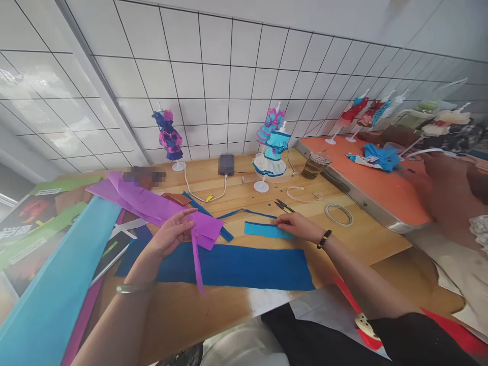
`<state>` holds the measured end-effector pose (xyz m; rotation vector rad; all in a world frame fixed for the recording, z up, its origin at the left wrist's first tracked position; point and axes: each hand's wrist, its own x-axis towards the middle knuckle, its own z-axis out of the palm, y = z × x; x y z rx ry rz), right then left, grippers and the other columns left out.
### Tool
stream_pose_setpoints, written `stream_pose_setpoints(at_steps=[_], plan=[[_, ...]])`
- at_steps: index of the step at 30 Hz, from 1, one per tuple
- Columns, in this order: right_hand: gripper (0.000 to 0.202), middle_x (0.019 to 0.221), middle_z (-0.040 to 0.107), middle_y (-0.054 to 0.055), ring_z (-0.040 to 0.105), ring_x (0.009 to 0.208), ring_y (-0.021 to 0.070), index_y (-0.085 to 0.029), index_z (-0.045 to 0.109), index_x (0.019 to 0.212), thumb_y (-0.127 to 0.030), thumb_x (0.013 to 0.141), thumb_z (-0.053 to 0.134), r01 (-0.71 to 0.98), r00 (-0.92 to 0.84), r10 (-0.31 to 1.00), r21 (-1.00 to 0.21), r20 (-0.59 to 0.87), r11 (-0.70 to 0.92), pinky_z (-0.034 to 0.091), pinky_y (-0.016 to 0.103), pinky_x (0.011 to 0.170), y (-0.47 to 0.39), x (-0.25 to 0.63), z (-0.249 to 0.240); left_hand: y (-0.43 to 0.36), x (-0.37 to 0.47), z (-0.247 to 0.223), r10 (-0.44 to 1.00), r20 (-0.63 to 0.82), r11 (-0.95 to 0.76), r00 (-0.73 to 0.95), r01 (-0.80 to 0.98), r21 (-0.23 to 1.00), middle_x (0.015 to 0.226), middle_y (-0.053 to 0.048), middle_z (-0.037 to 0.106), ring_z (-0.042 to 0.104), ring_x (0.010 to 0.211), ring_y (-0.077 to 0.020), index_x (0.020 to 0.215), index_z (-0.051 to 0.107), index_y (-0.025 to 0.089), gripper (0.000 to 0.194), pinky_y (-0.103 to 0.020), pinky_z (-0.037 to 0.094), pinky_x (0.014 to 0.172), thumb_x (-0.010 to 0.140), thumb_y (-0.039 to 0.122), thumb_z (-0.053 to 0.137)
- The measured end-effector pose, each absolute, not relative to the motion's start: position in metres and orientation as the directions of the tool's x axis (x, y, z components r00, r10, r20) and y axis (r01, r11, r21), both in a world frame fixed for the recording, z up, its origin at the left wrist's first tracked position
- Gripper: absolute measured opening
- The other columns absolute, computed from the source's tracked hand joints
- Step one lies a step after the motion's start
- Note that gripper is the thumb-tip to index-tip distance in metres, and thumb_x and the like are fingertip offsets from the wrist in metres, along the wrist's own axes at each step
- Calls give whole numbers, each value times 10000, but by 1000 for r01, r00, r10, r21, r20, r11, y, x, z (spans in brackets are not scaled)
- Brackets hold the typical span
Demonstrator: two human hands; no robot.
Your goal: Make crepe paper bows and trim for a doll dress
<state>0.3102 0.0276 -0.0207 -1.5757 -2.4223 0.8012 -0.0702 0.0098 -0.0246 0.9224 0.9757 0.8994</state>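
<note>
My left hand (171, 235) is closed in a pinch on a narrow purple strip (196, 264), which hangs over a wide dark blue sheet (244, 267). Beside that hand lies a folded purple sheet (152, 203) that looks like crepe paper. My right hand (299, 226) has its fingertips pressed together on the right part of a light blue strip (261, 229) with a dark blue upper edge. A thin dark blue band (244, 210) curves across the table to those fingertips. Small black scissors (284, 206) lie just behind my right hand.
Small dress stands with a navy dress (170, 140) and a turquoise dress (275, 147) stand by the tiled wall. A tape roll (339, 214), a cup (316, 165) and a cabled black box (226, 165) are on the table. Another person's arm (450, 193) is over the orange table (381, 188).
</note>
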Motion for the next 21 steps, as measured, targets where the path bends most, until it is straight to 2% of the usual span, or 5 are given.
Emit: stream_pose_setpoints(at_steps=[4, 12, 14, 18, 21], plan=[[261, 967, 676, 56, 600, 880, 184, -195, 666, 945, -251, 840, 434, 766, -487, 870, -516, -78, 383, 450, 307, 796, 33, 301, -36, 8, -57, -15, 905, -260, 317, 335, -127, 940, 678, 20, 563, 595, 610, -134, 1261, 389, 223, 556, -278, 491, 606, 757, 249, 622], [308, 924, 638, 113, 547, 908, 223, -179, 670, 971, -325, 881, 413, 717, -497, 850, -467, 177, 517, 418, 396, 837, 36, 279, -33, 4, -24, 6, 878, -221, 212, 425, 70, 975, 585, 61, 515, 516, 517, -88, 1365, 243, 211, 718, -208, 420, 511, 760, 319, 614], [303, 951, 644, 99, 554, 911, 214, -192, 653, 1002, -341, 881, 418, 653, -468, 858, -570, 214, 499, 430, 388, 828, 27, 269, -22, 3, -9, 11, 833, -230, 183, 504, 142, 973, 611, 44, 553, 570, 589, -123, 1392, 170, 204, 793, -248, 455, 569, 749, 312, 621], [350, 981, 648, 65, 588, 865, 178, -194, 577, 1110, -392, 835, 491, 400, -468, 882, -878, 52, 264, 482, 331, 753, 4, 245, -1, 0, 26, 17, 740, -254, 124, 623, 245, 962, 608, 48, 565, 586, 582, -134, 1415, 53, 236, 892, -275, 481, 573, 737, 285, 629], [369, 942, 629, 56, 577, 842, 162, -174, 561, 1096, -362, 778, 574, 307, -502, 865, -936, -7, 170, 484, 306, 729, -9, 233, 7, -1, 43, 14, 698, -263, 147, 666, 226, 963, 597, 58, 550, 583, 568, -128, 1416, -4, 244, 921, -304, 503, 589, 740, 246, 622]])
